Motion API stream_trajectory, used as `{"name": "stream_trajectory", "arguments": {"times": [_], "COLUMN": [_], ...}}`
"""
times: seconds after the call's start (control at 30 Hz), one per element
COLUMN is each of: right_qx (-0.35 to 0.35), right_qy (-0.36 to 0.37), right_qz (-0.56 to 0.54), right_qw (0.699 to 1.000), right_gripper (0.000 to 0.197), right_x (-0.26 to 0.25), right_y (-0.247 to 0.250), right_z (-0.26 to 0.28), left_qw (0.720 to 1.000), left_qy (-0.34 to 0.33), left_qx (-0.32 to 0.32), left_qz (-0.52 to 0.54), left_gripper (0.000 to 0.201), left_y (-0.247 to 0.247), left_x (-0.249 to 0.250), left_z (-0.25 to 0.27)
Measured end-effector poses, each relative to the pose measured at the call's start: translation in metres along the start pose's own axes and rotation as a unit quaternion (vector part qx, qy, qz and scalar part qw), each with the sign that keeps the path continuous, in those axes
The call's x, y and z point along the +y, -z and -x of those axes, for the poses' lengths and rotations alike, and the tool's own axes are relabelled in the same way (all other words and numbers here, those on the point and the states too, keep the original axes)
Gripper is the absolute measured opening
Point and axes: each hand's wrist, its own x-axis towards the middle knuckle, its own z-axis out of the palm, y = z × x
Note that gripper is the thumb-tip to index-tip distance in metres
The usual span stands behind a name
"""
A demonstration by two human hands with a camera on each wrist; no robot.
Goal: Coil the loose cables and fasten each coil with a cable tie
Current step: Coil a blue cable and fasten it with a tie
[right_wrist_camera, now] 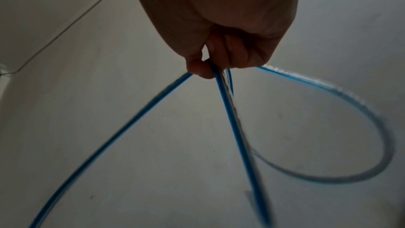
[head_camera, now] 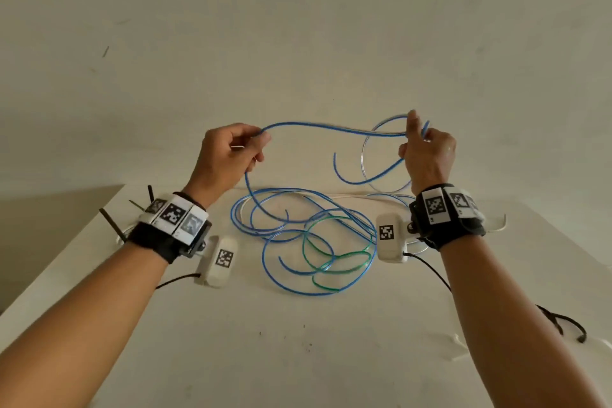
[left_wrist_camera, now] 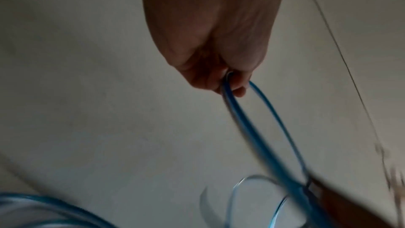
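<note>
The blue cable (head_camera: pixel 331 128) runs almost level through the air between the two raised hands, its stretched length lying left to right across the person's front, above the tabletop (head_camera: pixel 298 358). At its right end the right hand (head_camera: pixel 427 156) pinches several strands together, with a small loop or two already gathered and hanging just beside and below the fingers; the right wrist view shows three blue strands leaving the curled fingers (right_wrist_camera: pixel 199 70) and one loop bowing out to the side. At the left end the left hand (head_camera: pixel 228 156) holds the same cable between curled fingers, and from there the cable drops down to the loose pile on the tabletop, where more blue turns lie tangled with a green cable (head_camera: pixel 334 252).

So the free length to be taken in lies to the left of the gathering right hand, and the slack feeding it comes up from the pile under the left hand. Judging from this, the next turn would be made by bringing the left hand's stretch across to the right hand, which is the nearer to the forming coil. No coil is tied yet. Dark cable ties (head_camera: pixel 111 223) lie on the tabletop beyond the left wrist, well apart from the right hand.
</note>
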Motion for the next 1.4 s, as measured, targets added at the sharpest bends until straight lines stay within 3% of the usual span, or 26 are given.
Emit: {"name": "stream_trajectory", "arguments": {"times": [0.17, 0.27, 0.33, 0.4, 0.47, 0.53, 0.6, 0.67, 0.73, 0.87, 0.97, 1.03, 1.13, 1.2, 1.27, 1.4], "right_qx": [-0.074, -0.169, -0.208, -0.200, -0.250, -0.395, -0.466, -0.440, -0.368, -0.256, -0.254, -0.263, -0.276, -0.279, -0.277, -0.276], "right_qy": [-0.074, -0.125, -0.079, 0.037, 0.069, -0.025, -0.074, -0.070, -0.075, -0.067, -0.009, 0.000, -0.040, -0.043, -0.039, -0.063], "right_qz": [-0.030, 0.069, 0.246, 0.364, 0.295, 0.179, 0.106, 0.032, -0.049, -0.143, -0.147, -0.150, -0.171, -0.165, -0.155, -0.176], "right_qw": [0.994, 0.975, 0.943, 0.909, 0.920, 0.901, 0.875, 0.894, 0.926, 0.954, 0.956, 0.953, 0.945, 0.945, 0.948, 0.943], "right_gripper": [0.055, 0.054, 0.056, 0.050, 0.049, 0.057, 0.052, 0.035, 0.016, 0.030, 0.024, 0.018, 0.019, 0.020, 0.025, 0.026], "right_x": [0.013, 0.025, 0.032, 0.028, 0.017, 0.006, 0.009, 0.016, 0.023, 0.034, 0.041, 0.045, 0.054, 0.059, 0.064, 0.064], "right_y": [-0.020, -0.024, -0.020, -0.016, -0.015, -0.023, -0.037, -0.052, -0.065, -0.075, -0.078, -0.083, -0.090, -0.094, -0.096, -0.099], "right_z": [0.009, 0.006, 0.009, 0.025, 0.051, 0.079, 0.098, 0.108, 0.111, 0.110, 0.116, 0.124, 0.130, 0.133, 0.135, 0.137], "left_qw": [0.981, 0.946, 0.930, 0.911, 0.890, 0.875, 0.866, 0.871, 0.900, 0.973, 0.977, 0.964, 0.957, 0.969, 0.981, 0.991], "left_qy": [0.133, 0.217, 0.245, 0.251, 0.246, 0.238, 0.236, 0.229, 0.209, 0.169, 0.181, 0.225, 0.224, 0.197, 0.170, 0.122], "left_qx": [0.001, 0.046, 0.073, 0.116, 0.161, 0.196, 0.212, 0.203, 0.169, 0.054, 0.002, -0.076, -0.148, -0.132, -0.089, 0.040], "left_qz": [0.139, 0.236, 0.266, 0.307, 0.349, 0.373, 0.386, 0.384, 0.343, 0.146, 0.112, 0.122, 0.107, 0.071, 0.035, 0.019], "left_gripper": [0.029, 0.037, 0.041, 0.043, 0.042, 0.042, 0.042, 0.042, 0.042, 0.040, 0.029, 0.029, 0.072, 0.087, 0.088, 0.054], "left_y": [-0.008, -0.010, -0.013, -0.020, -0.029, -0.040, -0.050, -0.063, -0.072, -0.061, -0.042, -0.035, -0.029, -0.025, -0.025, -0.025], "left_x": [0.010, 0.005, -0.003, -0.011, -0.017, -0.020, -0.022, -0.026, -0.034, -0.052, -0.051, -0.046, -0.048, -0.055, -0.060, -0.062], "left_z": [-0.021, -0.021, -0.017, -0.013, -0.009, -0.006, -0.001, 0.007, 0.017, 0.037, 0.044, 0.046, 0.048, 0.048, 0.047, 0.039]}}
